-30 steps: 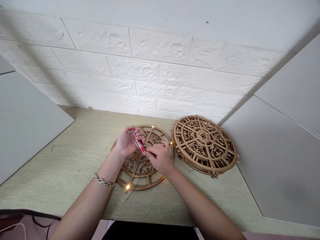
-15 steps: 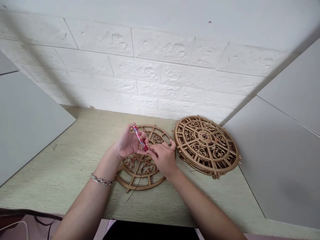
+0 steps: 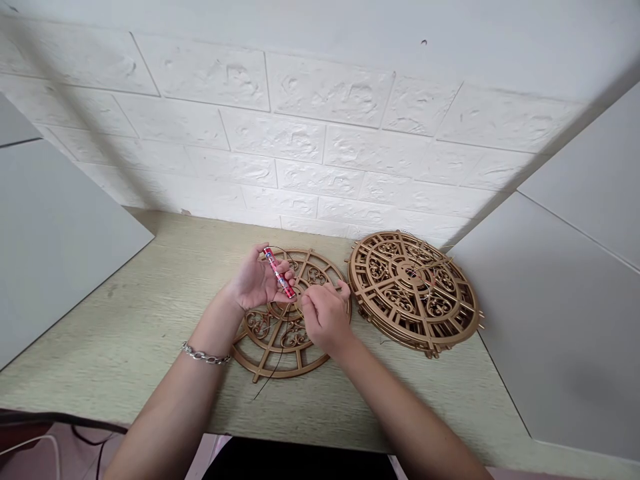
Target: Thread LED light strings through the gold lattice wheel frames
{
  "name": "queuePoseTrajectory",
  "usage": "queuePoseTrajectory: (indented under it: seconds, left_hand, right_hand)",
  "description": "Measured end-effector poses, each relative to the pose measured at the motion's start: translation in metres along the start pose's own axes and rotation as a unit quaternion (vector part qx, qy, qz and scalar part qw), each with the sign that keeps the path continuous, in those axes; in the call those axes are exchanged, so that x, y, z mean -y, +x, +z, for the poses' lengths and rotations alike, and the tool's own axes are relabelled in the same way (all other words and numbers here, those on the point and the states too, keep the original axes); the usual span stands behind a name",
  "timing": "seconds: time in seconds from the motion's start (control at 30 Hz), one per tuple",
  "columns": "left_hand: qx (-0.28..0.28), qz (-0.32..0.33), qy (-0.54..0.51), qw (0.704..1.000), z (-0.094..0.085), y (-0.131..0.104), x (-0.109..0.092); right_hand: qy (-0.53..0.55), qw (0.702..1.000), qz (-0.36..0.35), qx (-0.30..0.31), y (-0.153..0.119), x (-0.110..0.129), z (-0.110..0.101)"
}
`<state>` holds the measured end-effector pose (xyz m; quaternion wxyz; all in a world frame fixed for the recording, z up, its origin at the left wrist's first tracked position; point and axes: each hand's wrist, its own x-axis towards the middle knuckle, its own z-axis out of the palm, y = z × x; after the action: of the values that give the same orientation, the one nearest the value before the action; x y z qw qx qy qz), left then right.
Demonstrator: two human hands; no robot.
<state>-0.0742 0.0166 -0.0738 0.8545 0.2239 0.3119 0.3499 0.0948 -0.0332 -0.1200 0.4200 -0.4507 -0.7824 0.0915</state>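
A small red patterned cylinder, like a battery (image 3: 279, 272), is held slantwise in my left hand (image 3: 255, 283), between thumb and fingers. Close to its lower end is my right hand (image 3: 326, 312), its fingers curled; what they pinch, if anything, is too small to make out. Both hands are above a round gold openwork frame (image 3: 300, 360) lying flat on the table. A thin black wire (image 3: 273, 373) trails from near the hands across the frame's lower part, and another dark wire arcs near the cylinder's top end.
A stack of similar gold round frames (image 3: 415, 293) stands on the right of the table (image 3: 135, 307), with thin wires on top. White brick-patterned wall (image 3: 300, 140) rises behind. Grey panels flank both sides. Cables (image 3: 60, 419) run along the front left edge.
My right hand has drawn slightly away from the cylinder's lower end, its fingers curling more. My left hand still holds the cylinder in nearly the same place.
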Motion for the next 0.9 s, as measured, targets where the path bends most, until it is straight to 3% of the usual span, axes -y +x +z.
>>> queuePoseTrajectory:
  seconds: [0.53, 0.9]
  left_hand:
    - [0.035, -0.019, 0.032, 0.999, 0.001, 0.002, 0.003]
    - [-0.016, -0.025, 0.060, 0.998, 0.010, -0.001, 0.004]
  right_hand:
    - [-0.050, 0.998, 0.008, 0.043, -0.001, -0.006, 0.007]
    - [-0.060, 0.997, 0.017, 0.046, -0.001, -0.005, 0.007]
